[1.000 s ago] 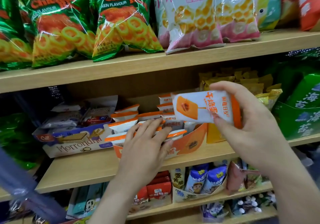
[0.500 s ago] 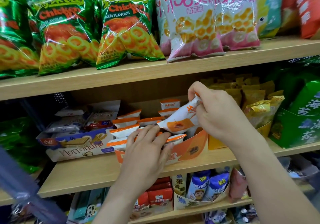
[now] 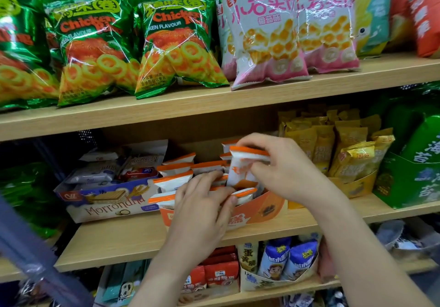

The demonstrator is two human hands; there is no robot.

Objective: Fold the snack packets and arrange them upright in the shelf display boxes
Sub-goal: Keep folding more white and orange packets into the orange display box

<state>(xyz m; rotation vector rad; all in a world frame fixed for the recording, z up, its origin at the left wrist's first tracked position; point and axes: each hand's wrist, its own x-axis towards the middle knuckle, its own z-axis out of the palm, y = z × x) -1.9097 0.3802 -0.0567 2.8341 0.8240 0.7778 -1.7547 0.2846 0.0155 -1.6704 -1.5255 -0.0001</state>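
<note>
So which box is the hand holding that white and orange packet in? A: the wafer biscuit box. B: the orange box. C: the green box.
B: the right hand holds the packet upright, its lower end among matching packets in the orange box.

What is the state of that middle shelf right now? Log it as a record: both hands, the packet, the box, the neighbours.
right hand: pinches the orange-and-white packet by its top edge
packet pose: upright, lower end down in the orange box
left hand: fingers laid on the stocked packets in the box
box place: on the middle shelf
left neighbour: wafer box
right neighbour: yellow packets
upper shelf: green bags, pink bags
</note>
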